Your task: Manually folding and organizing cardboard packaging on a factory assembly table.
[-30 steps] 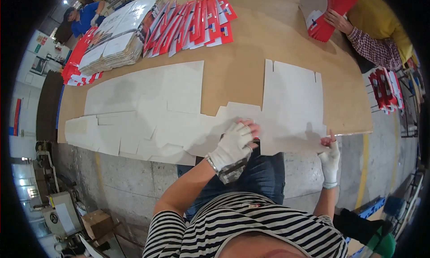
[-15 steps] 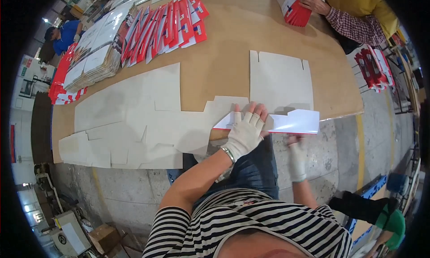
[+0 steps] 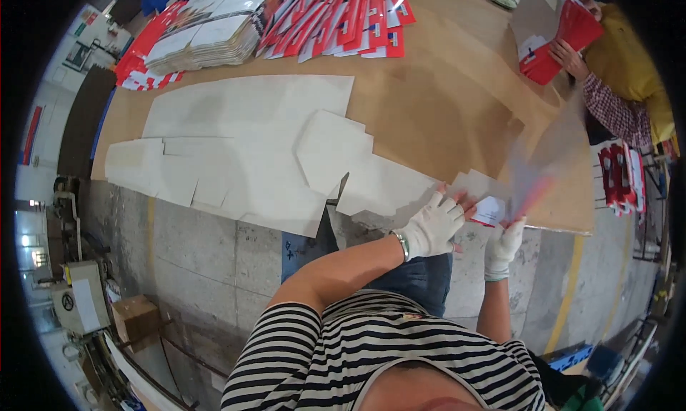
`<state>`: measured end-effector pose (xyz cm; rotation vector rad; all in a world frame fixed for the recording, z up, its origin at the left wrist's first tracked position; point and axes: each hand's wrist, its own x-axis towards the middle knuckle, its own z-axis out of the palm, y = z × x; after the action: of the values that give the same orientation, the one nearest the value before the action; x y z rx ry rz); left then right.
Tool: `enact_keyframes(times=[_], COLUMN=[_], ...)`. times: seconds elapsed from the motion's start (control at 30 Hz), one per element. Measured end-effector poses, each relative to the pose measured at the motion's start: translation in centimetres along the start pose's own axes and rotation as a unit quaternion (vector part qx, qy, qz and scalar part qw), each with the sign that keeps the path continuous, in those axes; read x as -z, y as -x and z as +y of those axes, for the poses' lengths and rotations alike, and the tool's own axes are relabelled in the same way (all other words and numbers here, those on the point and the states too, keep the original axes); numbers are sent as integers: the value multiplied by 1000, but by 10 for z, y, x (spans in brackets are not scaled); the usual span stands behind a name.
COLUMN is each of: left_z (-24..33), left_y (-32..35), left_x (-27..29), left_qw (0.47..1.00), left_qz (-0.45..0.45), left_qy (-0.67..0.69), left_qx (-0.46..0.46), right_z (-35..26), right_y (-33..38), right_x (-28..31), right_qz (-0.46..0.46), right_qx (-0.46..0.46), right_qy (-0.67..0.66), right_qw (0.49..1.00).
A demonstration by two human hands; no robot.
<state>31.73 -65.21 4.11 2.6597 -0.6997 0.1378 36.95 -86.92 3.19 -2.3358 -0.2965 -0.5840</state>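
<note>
Right of the frame's centre, the left hand, in a white fingerless glove (image 3: 434,227), lies loosely spread across a flat grey die-cut cardboard sheet (image 3: 389,186). The right hand, in a matching glove (image 3: 504,247), has bent fingers at the blurred, raised right-hand flap (image 3: 549,157); whether it grips is unclear. Glossy red-and-white folded cardboard pieces (image 3: 350,22) lie at the upper centre.

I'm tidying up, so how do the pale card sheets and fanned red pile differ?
The pale card sheets look plain; the fanned red pile shows red and white. The sheets lie broad and flat; the pile's pieces look narrow. Both rest on the brown table.
</note>
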Motion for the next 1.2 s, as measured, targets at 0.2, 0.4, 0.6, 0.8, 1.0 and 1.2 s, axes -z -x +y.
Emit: enact_keyframes(times=[0.2, 0.4, 0.6, 0.8, 1.0, 1.2], left_z=[-32, -95, -113, -107, -91, -103], left_y=[70, 118, 92, 59, 55, 118], left_x=[41, 75, 67, 48, 56, 102], left_qw=[990, 996, 959, 964, 980, 922], left_qz=[-77, 85, 173, 84, 51, -73], left_qy=[-111, -10, 162, -80, -92, -376], left_qx=[32, 34, 158, 241, 171, 61], right_z=[16, 22, 43, 35, -75, -74], right_y=[-33, -44, -43, -43, -42, -32], right_x=[-6, -1, -4, -1, -39, -36], right_qz=[-111, -164, -148, -179, -358, -345], right_qx=[229, 220, 124, 143, 329, 339], right_qy=[155, 146, 39, 33, 104, 100], right_qw=[955, 950, 980, 973, 868, 869])
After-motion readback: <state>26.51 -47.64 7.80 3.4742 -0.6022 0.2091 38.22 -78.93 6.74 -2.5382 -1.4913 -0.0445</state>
